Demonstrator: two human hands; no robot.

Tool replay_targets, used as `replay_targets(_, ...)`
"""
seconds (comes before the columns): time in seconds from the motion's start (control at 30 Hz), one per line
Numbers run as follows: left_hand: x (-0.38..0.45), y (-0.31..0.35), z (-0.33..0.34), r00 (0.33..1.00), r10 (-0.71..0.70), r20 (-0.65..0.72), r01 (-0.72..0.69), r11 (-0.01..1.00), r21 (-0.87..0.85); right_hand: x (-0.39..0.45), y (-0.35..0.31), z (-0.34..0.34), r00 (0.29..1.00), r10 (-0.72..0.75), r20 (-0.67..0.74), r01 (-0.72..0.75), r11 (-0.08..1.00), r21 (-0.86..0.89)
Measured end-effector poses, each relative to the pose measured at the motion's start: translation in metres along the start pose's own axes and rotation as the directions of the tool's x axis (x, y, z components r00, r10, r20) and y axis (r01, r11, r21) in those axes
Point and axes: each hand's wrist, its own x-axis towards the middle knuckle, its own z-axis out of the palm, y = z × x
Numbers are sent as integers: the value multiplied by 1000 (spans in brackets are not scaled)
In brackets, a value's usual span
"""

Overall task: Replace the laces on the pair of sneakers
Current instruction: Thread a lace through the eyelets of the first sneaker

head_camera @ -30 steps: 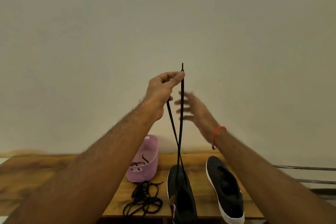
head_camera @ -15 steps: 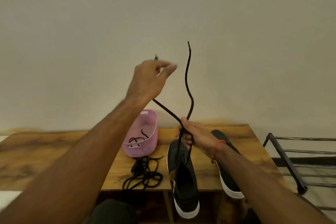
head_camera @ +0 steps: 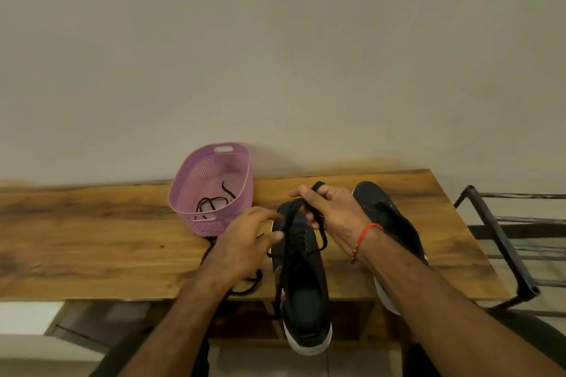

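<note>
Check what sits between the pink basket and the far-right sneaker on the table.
Head view: between the pink basket and the right sneaker lie the other sneaker, its black lace and both hands, left, right, working at it.

Two shoes and a basket on the counter

The pink perforated plastic basket [head_camera: 211,190] sits left of the two black canvas sneakers [head_camera: 301,278] on the wooden counter [head_camera: 92,239].
</note>
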Motion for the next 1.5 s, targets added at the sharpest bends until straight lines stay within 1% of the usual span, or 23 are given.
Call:
replay_targets(0.07, 2, 3, 20, 998, 59, -11, -60, 972, -229, 3, 1, -1, 1000, -12, 11, 13, 999, -37)
replay_targets(0.1, 3, 1, 31, 999, 51, -18, -54, 958, -282, 4, 2, -2, 1000, -16, 16, 17, 999, -43)
replay_targets(0.2, 8, -10, 49, 994, 4, -107, -31, 967, -251, 6, 1, -8, 998, -22, 59, 25, 998, -62)
replay_targets(0.3, 17, -16, 43, 968, 70, -240, -109, 982, -152, 6, 0, -11, 992, -32, 124, 42, 996, -83)
replay_targets(0.37, 20, -17, 36, 974, 103, -204, -133, 982, -137, 6, 0, -14, 991, -41, 126, 52, 995, -86)
replay_targets(0.5, 19, -23, 30, 985, 16, -173, -60, 966, -252, 10, 2, -25, 997, -70, 28, 72, 995, -72)
replay_targets(0.53, 19, -24, 28, 991, -20, -129, -21, 950, -311, 10, 3, -26, 997, -79, 22, 80, 995, -65)
replay_targets(0.57, 19, -24, 26, 998, -54, -23, 40, 918, -395, 9, 5, -26, 996, -86, 28, 87, 995, -57)
replay_targets(0.63, 20, -22, 27, 961, -67, 269, 215, 792, -571, 6, 8, -25, 994, -79, 70, 82, 996, -36)
replay_targets(0.67, 20, -19, 29, 936, -49, 349, 279, 707, -650, 3, 9, -23, 992, -69, 104, 72, 997, -24)
replay_targets(0.7, 19, -16, 31, 932, -43, 361, 310, 613, -726, 1, 10, -22, 987, -59, 146, 63, 998, -19)
replay_targets(0.8, 22, -8, 33, 969, -162, 186, 236, 380, -894, -5, 13, -23, 971, -29, 236, 36, 999, -28)
replay_targets(0.87, 26, -6, 28, 967, -247, 62, 123, 243, -962, -7, 13, -29, 971, -4, 239, 10, 1000, -23)
replay_targets(0.97, 29, -3, 12, 952, -289, -97, -107, -20, -994, -11, 14, -42, 971, 36, 236, -38, 999, 4)
replay_targets(1.03, 29, -4, 1, 932, -302, -200, -232, -76, -970, -14, 13, -49, 976, 65, 210, -74, 997, 36)
replay_targets(1.13, 26, -13, -14, 885, -343, -315, -352, -49, -935, -16, 10, -59, 986, 67, 152, -70, 997, 14)
replay_targets(1.2, 23, -23, -24, 851, -411, -326, -359, -4, -933, -16, 5, -67, 993, 87, 83, -83, 996, -45)
replay_targets(1.23, 21, -30, -28, 830, -456, -321, -317, 90, -944, -16, 1, -72, 993, 111, 41, -106, 989, -101)
replay_targets(1.3, 15, -46, -36, 797, -500, -339, -139, 395, -908, -15, -5, -85, 987, 153, -55, -162, 942, -293)
replay_targets(1.37, 7, -61, -40, 794, -455, -404, 41, 702, -711, -13, -9, -103, 969, 153, -196, -234, 826, -512)
replay_targets(1.4, 3, -68, -41, 803, -421, -422, 126, 812, -570, -12, -9, -111, 955, 143, -259, -271, 774, -572)
replay_targets(1.43, 1, -74, -41, 817, -407, -410, 216, 873, -436, -12, -9, -117, 943, 142, -302, -302, 746, -593)
replay_targets(1.5, -2, -82, -37, 841, -444, -309, 368, 889, -274, -12, -7, -123, 922, 173, -346, -355, 732, -581)
